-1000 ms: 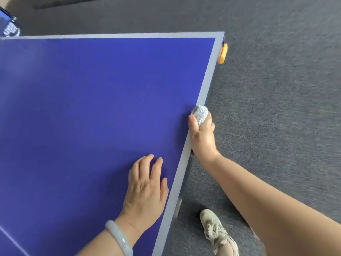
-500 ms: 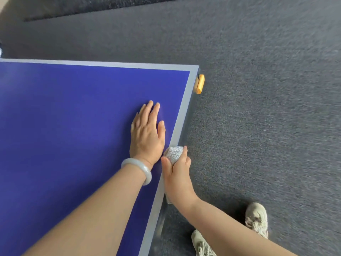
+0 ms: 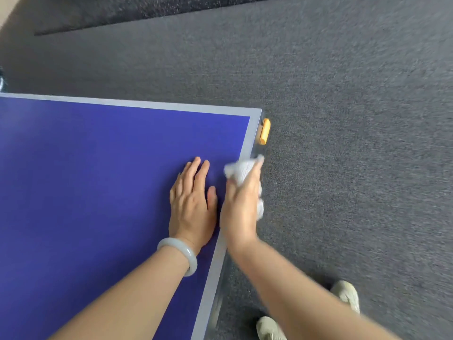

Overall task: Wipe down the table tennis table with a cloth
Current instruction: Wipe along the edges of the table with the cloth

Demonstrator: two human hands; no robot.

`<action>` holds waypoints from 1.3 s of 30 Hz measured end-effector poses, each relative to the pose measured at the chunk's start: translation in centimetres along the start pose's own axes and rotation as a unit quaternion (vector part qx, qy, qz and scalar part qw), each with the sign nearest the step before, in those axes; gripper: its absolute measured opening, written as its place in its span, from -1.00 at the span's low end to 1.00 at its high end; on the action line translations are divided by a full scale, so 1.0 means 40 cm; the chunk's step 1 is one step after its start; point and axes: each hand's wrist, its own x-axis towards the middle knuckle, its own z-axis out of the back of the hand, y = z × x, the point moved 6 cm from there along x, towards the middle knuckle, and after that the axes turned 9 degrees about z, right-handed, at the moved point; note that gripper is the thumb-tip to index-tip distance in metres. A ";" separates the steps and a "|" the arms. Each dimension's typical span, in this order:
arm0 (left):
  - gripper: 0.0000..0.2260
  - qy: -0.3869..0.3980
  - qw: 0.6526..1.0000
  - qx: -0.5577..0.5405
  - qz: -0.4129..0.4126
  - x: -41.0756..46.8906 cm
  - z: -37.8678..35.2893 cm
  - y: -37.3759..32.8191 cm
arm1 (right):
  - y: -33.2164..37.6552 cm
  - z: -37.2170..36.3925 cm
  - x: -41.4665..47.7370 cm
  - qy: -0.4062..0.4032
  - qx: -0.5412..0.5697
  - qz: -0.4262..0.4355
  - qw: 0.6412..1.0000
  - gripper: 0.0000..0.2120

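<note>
The white cloth (image 3: 241, 169) is bunched up in my right hand (image 3: 239, 207). One wad pokes out past the fingers and another bit shows along the outer side of the palm. It sits over the right edge of the counter (image 3: 85, 180), just short of the far right corner, half above the grey border (image 3: 255, 133) and half above the floor. The right hand is curled round the cloth and gripping it. It is smeared with motion blur, so I cannot tell whether the cloth is pressed onto the surface or just above it. Just beside it, my left hand (image 3: 192, 202) lies flat on the blue top with its fingers straight and close together, holding nothing. Its thumb is almost against the right hand. A pale bangle (image 3: 182, 251) sits on the left wrist. An orange fitting (image 3: 265, 131) sticks out from the counter's side right at the corner, a little beyond the cloth. Around the counter is grey carpet (image 3: 343, 143), with a darker strip (image 3: 147, 8) along the top of the view. Two light-coloured shoes (image 3: 345, 295) stand on the carpet by the counter's right edge, partly hidden under my right forearm.
</note>
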 end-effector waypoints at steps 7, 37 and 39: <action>-0.50 0.002 1.000 0.010 0.001 -0.001 -0.004 0.004 | 0.000 -0.013 0.025 0.034 -0.033 0.096 0.994 -0.28; -0.48 0.033 0.999 0.028 0.004 -0.003 0.001 0.000 | 0.064 0.008 0.146 0.090 -0.088 0.127 0.984 -0.28; -0.49 0.037 0.999 0.027 0.003 -0.003 -0.001 0.003 | 0.099 0.000 0.238 0.076 -0.112 0.123 0.983 -0.31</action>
